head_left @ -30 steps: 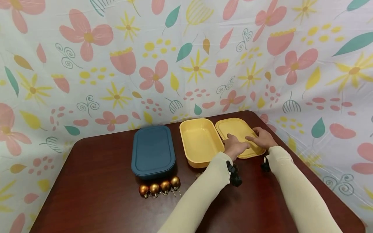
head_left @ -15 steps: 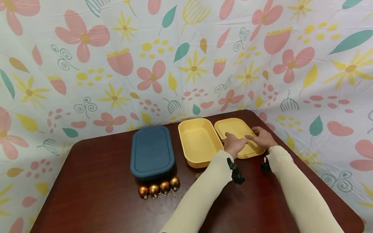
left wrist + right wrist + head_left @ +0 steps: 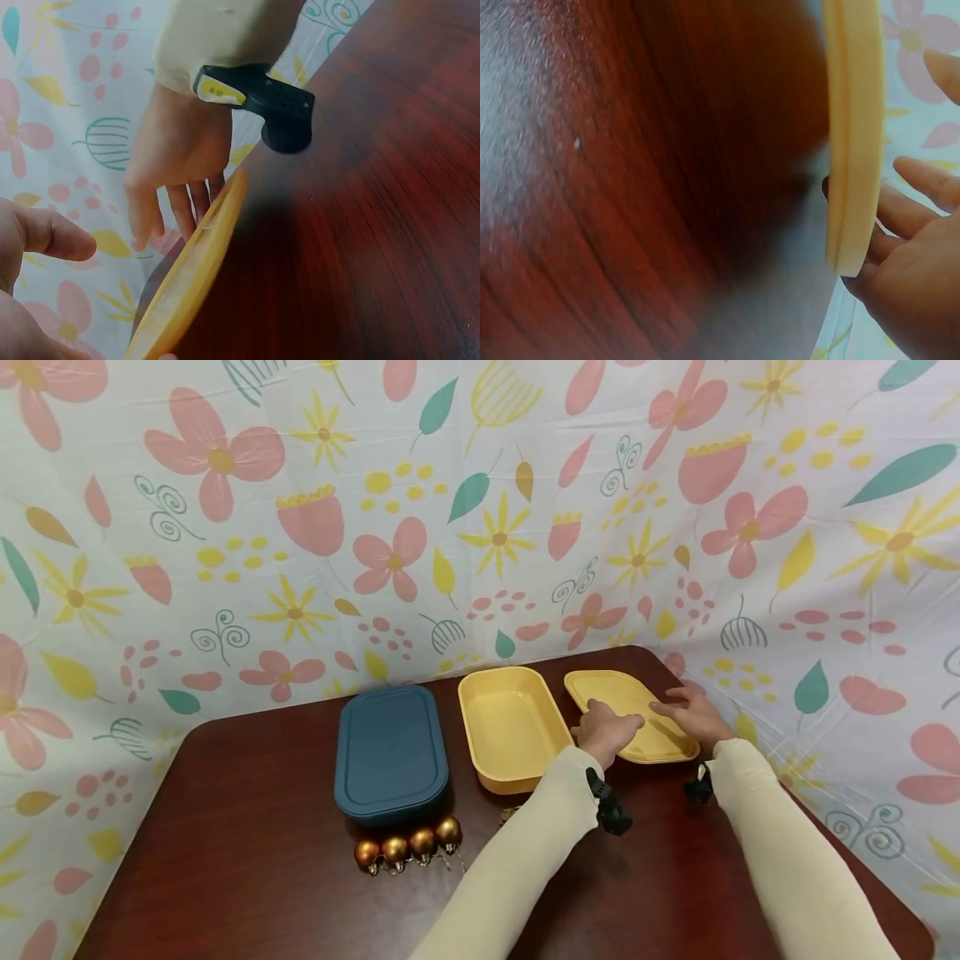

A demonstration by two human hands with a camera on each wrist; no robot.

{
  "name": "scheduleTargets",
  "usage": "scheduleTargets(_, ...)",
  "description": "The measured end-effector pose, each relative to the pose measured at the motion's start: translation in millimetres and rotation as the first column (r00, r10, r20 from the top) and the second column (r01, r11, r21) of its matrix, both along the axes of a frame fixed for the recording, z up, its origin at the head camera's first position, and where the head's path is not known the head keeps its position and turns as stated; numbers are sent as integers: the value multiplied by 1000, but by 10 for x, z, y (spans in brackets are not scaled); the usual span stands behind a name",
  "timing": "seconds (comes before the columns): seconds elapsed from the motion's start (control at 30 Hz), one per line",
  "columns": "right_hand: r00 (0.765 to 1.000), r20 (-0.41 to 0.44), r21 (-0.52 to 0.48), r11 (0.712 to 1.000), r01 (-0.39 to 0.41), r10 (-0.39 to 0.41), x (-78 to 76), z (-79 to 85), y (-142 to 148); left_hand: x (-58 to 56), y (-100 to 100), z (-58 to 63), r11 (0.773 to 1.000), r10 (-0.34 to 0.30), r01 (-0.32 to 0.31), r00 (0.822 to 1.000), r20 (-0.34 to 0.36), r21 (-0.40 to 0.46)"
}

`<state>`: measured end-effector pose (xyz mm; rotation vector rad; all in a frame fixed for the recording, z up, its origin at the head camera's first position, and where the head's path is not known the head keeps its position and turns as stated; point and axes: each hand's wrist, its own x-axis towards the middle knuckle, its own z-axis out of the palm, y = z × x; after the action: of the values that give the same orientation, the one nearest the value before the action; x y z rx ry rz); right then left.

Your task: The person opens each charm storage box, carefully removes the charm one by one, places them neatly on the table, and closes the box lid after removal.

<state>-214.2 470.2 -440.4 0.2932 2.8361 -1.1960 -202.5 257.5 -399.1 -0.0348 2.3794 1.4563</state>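
A yellow lid (image 3: 626,710) is held tilted at the table's right side, its left edge higher in the head view. My left hand (image 3: 604,727) holds its near-left side; a fingertip shows below the rim in the left wrist view, with the thumb (image 3: 60,238) raised apart from the lid. On the opposite side, my right hand (image 3: 696,717) hooks its fingers under the rim (image 3: 855,150), as the right wrist view shows, its thumb (image 3: 943,71) lifted away. A yellow rectangular container (image 3: 513,727) stands uncovered just left of my left hand.
A blue lidded container (image 3: 392,752) stands left of the yellow one. Several copper-gold bauble ornaments (image 3: 408,843) lie in a row before it. Another small gold item (image 3: 507,814) is partly hidden by my left sleeve. A floral cloth (image 3: 420,527) hangs behind the dark red table (image 3: 247,827).
The lid lay flat beside the yellow container before; now it is tilted up and shifted slightly right. My right hand has moved a little right with it; my left hand has barely moved.
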Motion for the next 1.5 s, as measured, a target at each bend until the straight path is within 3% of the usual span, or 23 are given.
scheduleTargets(0.17,998,-55,-3,1000,-3,2,52,0,36,11,-2,-1,998,-28,26,999,-44,-56)
scheduleTargets(0.33,998,-66,-17,1000,20,-21,72,46,35,-28,3,47,981,-91,66,988,-129,-182)
scheduleTargets(0.57,993,-117,-85,996,24,-34,107,141,8,-13,-59,153,933,-203,112,948,-244,-342)
scheduleTargets(0.67,989,-143,-121,993,17,-35,151,183,-2,22,-110,191,932,-229,125,930,-287,-340)
scheduleTargets(0.77,980,-192,-234,972,5,-52,199,230,-17,39,-176,239,939,-247,135,906,-345,-317)
scheduleTargets(0.87,963,-262,-351,936,-29,-68,247,286,-36,37,-264,301,941,-284,169,865,-415,-292)
scheduleTargets(0.97,940,-337,-481,869,-118,-59,289,352,-90,34,-394,375,937,-323,205,816,-479,-282)
scheduleTargets(1.0,930,-364,-527,834,-166,-45,304,375,-116,35,-446,399,934,-336,216,800,-498,-284)
scheduleTargets(1.07,908,-418,-623,735,-269,-21,321,425,-192,28,-566,434,930,-351,219,769,-535,-294)
scheduleTargets(1.13,879,-477,-664,653,-365,6,339,483,-271,19,-690,461,928,-361,218,729,-582,-303)
scheduleTargets(1.23,831,-555,-670,574,-470,32,358,589,-394,-4,-856,488,933,-358,216,646,-675,-288)
scheduleTargets(1.33,786,-618,-642,565,-518,17,349,684,-539,-26,-999,514,946,-323,212,551,-770,-245)
scheduleTargets(1.4,758,-653,-623,580,-525,-16,333,727,-647,-36,-1078,531,956,-289,196,494,-820,-219)
scheduleTargets(1.5,715,-697,-598,592,-540,-51,299,765,-785,-51,-1170,539,972,-230,146,445,-866,-183)
